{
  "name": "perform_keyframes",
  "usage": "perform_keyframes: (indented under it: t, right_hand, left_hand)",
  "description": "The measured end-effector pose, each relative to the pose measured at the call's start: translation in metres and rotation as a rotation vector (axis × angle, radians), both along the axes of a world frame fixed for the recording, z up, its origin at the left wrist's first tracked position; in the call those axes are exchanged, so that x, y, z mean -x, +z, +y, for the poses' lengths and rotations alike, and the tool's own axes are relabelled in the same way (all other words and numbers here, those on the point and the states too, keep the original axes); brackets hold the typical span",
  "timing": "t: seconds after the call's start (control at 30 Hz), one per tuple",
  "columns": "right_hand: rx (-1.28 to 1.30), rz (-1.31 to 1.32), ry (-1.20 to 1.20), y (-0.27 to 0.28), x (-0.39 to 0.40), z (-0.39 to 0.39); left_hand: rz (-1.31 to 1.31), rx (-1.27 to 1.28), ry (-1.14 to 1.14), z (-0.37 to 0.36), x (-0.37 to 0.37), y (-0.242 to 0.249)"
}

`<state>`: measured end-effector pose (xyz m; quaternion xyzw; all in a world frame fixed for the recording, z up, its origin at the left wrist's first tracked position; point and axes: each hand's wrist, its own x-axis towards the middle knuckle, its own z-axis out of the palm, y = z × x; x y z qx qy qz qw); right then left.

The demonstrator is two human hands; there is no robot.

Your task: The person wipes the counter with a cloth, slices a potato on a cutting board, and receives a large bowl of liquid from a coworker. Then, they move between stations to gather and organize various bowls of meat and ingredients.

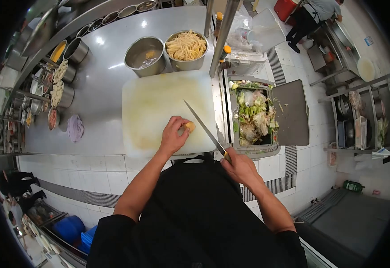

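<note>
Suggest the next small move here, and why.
Probably bring the knife in the right hand toward the yellowish piece: the left hand holds it over the cutting board, while the blade lies apart, to its right.

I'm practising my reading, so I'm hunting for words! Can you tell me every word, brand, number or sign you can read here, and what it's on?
No text can be read here.
Blue patch, upper right: maybe a sign, too blurred.
Red patch, lower right: too small.
Green bottle: any marking is too small.
Knife and board: no writing visible.
</note>
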<state>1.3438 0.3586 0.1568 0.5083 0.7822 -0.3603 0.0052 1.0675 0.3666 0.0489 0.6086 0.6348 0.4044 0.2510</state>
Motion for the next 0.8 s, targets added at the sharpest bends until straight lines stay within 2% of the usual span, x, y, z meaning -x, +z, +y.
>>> perform_keyframes:
  t: [0.23,0.3,0.57,0.77,0.8]
  right_hand:
    - [0.084,-0.111,0.078,0.032,-0.006,-0.005]
    - [0.093,-0.132,0.094,0.036,-0.009,-0.006]
    - [0.064,-0.228,0.180,0.048,0.011,0.006]
    - [-0.121,-0.020,0.139,-0.063,0.082,0.041]
    - [-0.164,0.017,0.113,-0.067,0.088,0.045]
  left_hand:
    - [-0.010,0.036,-0.041,0.007,0.003,-0.001]
    - [0.015,-0.052,-0.053,0.008,0.003,-0.003]
    - [-0.013,-0.074,-0.019,0.010,0.000,-0.011]
    - [-0.003,-0.061,-0.003,0.007,-0.002,-0.014]
    - [-0.007,-0.064,-0.006,0.008,-0.001,-0.014]
